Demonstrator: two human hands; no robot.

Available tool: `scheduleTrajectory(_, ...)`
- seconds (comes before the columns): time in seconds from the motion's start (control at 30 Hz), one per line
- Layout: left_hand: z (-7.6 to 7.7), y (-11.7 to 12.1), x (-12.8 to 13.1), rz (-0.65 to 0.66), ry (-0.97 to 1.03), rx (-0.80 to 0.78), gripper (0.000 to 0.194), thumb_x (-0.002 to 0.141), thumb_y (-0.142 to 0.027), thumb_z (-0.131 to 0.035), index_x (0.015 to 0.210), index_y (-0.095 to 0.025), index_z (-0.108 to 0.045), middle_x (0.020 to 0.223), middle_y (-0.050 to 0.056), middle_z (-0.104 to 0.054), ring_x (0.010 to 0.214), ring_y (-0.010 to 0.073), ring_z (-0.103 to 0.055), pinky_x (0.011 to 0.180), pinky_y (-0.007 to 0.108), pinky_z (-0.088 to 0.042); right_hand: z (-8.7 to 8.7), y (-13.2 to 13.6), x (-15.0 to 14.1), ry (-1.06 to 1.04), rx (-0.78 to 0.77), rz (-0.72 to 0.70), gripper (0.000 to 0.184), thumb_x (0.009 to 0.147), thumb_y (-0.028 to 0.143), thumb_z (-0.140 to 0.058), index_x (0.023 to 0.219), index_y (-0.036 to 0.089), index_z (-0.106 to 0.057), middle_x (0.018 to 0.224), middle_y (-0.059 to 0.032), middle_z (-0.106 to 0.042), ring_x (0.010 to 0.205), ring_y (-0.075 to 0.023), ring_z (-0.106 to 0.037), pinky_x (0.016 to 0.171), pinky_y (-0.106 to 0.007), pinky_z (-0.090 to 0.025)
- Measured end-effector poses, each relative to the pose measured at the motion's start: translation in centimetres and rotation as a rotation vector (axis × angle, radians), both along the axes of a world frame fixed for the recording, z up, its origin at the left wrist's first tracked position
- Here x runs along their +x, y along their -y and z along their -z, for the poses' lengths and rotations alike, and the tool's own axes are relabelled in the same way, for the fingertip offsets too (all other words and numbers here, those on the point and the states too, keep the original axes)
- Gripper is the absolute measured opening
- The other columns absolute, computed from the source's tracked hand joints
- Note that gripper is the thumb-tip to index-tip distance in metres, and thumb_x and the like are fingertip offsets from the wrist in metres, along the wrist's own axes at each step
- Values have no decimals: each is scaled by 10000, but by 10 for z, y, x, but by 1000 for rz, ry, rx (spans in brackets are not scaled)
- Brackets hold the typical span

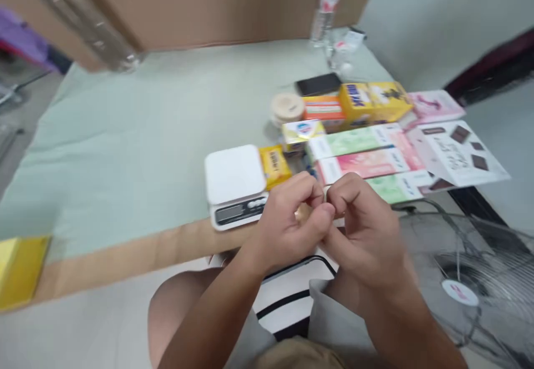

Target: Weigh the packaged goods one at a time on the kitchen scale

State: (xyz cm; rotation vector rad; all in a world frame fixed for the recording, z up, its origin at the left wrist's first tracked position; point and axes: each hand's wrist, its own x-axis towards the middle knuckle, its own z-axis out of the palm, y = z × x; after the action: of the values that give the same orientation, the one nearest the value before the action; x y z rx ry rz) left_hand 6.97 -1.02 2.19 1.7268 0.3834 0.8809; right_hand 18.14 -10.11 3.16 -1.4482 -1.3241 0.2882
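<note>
My left hand (pixel 287 221) and my right hand (pixel 364 230) meet above the front edge of the table, over my lap. Both are closed, with fingers curled and thumbs pressed in. Whatever they may pinch is too small or hidden to make out. Just beyond my left hand sits a white digital scale (pixel 235 175) with a dark display strip. A small yellow packet (pixel 275 166) lies against its right side. Past my right hand are long boxes: a green one (pixel 354 142), a pink one (pixel 367 163) and another green one (pixel 394 188).
Farther back are a round lidded tub (pixel 287 107), a yellow box (pixel 375 102), a black phone (pixel 319 84) and a clear bottle (pixel 327 10). A white pouch (pixel 463 152) lies right. A fan (pixel 471 280) stands lower right, a yellow box-like object (pixel 23 269) at left.
</note>
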Motion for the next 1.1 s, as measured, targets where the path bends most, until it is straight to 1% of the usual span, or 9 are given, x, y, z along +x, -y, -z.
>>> scheduleTrajectory(0.13, -17, 21, 107, 186, -160, 52, 268, 928, -352, -598, 734, -228, -460, 697, -21, -530, 650, 140, -478, 613, 309, -400, 12, 37, 81, -247, 65, 347, 254, 901, 225, -696, 817, 251, -458, 751, 50, -452, 672, -125, -448, 607, -278, -397)
scheduleTrajectory(0.23, -27, 28, 195, 275, -272, 156, 283, 944, -362, -584, 729, -232, -454, 704, -10, -545, 683, 160, -503, 652, 327, -427, 20, 52, 135, -370, 213, 698, 222, 878, 247, -721, 853, 262, -501, 807, 32, -492, 735, -152, -496, 684, -311, -438)
scheduleTrajectory(0.33, -21, 31, 278, 284, -413, 388, 208, 930, -347, -596, 776, -231, -517, 839, 45, -629, 860, 226, -603, 831, 388, -502, 32, 63, 178, -458, 261, 1063, 204, 846, 259, -729, 896, 263, -532, 917, -11, -535, 851, -187, -543, 806, -371, -460)
scheduleTrajectory(0.43, -2, 36, 335, 251, -576, 631, 114, 870, -294, -636, 941, -205, -638, 1105, 131, -677, 1121, 333, -626, 1044, 509, -488, 48, 73, 204, -518, 80, 1231, 227, 860, 342, -742, 964, 268, -554, 1077, -66, -562, 1068, -263, -576, 955, -479, -476)
scheduleTrajectory(0.57, 20, 40, 362, 229, -749, 789, 382, 878, -300, -641, 1234, -164, -667, 1476, 217, -575, 1451, 443, -463, 1224, 623, -344, 70, 77, 215, -623, -41, 1199, 324, 921, 432, -702, 1165, 289, -543, 1336, -125, -547, 1334, -349, -570, 1107, -647, -472)
scheduleTrajectory(0.67, 26, 39, 362, 246, -820, 783, 542, 893, -429, -676, 1377, -192, -624, 1570, 214, -512, 1524, 473, -382, 1261, 668, -276, 77, 75, 218, -637, -51, 1130, 447, 964, 411, -663, 1355, 322, -464, 1515, -140, -459, 1476, -358, -507, 1174, -689, -471)
scheduleTrajectory(0.8, 23, 36, 360, 306, -796, 741, 519, 907, -577, -666, 1287, -227, -700, 1437, 186, -593, 1447, 465, -459, 1252, 685, -278, 78, 71, 221, -606, -5, 1099, 542, 975, 323, -659, 1445, 352, -389, 1584, -125, -423, 1573, -328, -407, 1181, -632, -526)
scheduleTrajectory(0.93, 28, 28, 366, 305, -683, 531, 400, 838, -587, -769, 1104, -288, -771, 1367, 127, -592, 1466, 466, -431, 1249, 689, -285, 78, 69, 221, -752, 61, 1082, 587, 959, 289, -660, 1451, 343, -344, 1688, -139, -298, 1520, -321, -492, 1125, -568, -595)
scheduleTrajectory(1.1, 32, 21, 378, 299, -615, 387, 373, 807, -578, -824, 1057, -306, -771, 996, 85, -643, 1258, 428, -582, 1177, 714, -377, 89, 75, 225, -842, 66, 1103, 640, 961, 235, -569, 1510, 354, -262, 1627, -154, -387, 1533, -342, -480, 1154, -643, -556)
